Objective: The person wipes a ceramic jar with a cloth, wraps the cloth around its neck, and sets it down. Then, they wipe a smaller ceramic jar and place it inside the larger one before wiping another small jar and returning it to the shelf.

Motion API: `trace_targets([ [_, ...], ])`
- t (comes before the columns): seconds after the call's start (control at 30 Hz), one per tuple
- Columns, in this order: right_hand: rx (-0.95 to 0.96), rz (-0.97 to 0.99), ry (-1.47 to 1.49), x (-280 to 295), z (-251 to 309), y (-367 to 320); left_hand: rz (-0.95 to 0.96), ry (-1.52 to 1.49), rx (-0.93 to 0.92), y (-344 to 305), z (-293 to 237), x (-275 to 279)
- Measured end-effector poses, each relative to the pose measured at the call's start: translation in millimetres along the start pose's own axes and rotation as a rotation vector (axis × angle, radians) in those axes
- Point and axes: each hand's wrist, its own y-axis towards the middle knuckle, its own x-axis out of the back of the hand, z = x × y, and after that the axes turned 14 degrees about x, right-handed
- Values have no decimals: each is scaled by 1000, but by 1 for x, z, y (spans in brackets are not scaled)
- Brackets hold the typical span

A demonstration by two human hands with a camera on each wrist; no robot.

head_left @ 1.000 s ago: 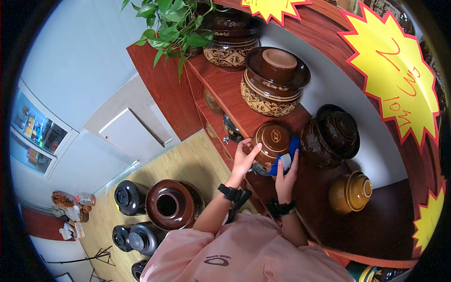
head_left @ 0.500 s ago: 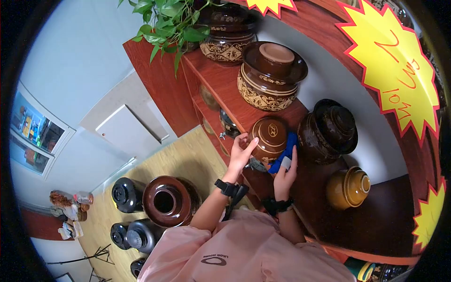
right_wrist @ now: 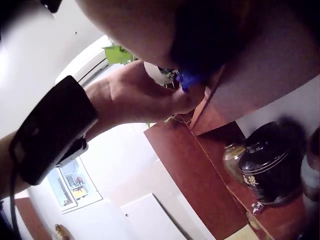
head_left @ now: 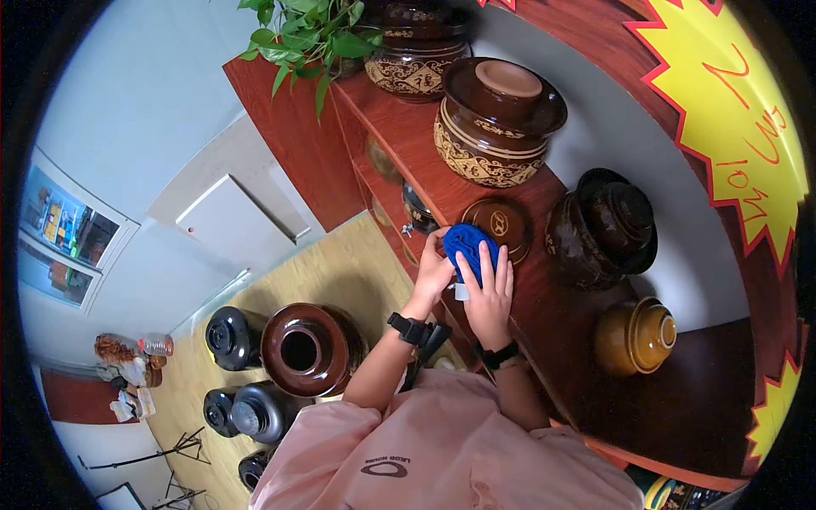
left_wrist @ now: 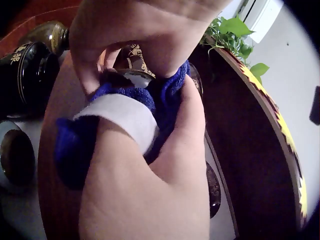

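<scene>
In the head view, a blue cloth (head_left: 467,242) with a white tag (head_left: 461,292) is bunched between both hands. My left hand (head_left: 434,274) grips its left edge, while my right hand (head_left: 487,302) holds it from the near side with fingers spread over the top. Just beyond the cloth sits a round brown glazed pot (head_left: 503,221) with a gold emblem on top, on the red-brown shelf (head_left: 531,280); the cloth hides its near side. From the left wrist, the cloth (left_wrist: 75,155) shows folded among the fingers, with its white tag (left_wrist: 120,112) across it.
A large patterned jar (head_left: 493,140) stands behind the pot, a dark lidded jar (head_left: 602,229) to the right, and a yellow-brown jar (head_left: 633,336) nearer. A leafy plant (head_left: 306,38) hangs at the back. Several jars, including a wide brown one (head_left: 310,348), stand on the floor at left.
The blue cloth has moved from the pot's right side to its near left, into both hands. My left hand has left the pot's edge; my right hand has shifted left.
</scene>
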Motion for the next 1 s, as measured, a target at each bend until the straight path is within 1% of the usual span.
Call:
trace_targets([
  [0.1,-22,-7,-1,-6,1,-2,0,23,-43,1,2,1],
  [0.3,-89,4,-20,1,4,-1,36,-47,8,5,7,3],
  [0.4,-112,17,-15,2,3,-3,10,-12,-8,8,11,3],
  [0.5,-128,0,32,10,4,-2,-7,2,21,10,13,4],
  [0.53,-132,2,31,10,3,-3,1,51,53,10,13,7],
  [0.87,-158,-23,49,8,-1,-10,-40,75,102,-2,-3,1],
  [1.0,-193,-47,71,11,-1,-12,-39,36,99,-5,-7,-3],
])
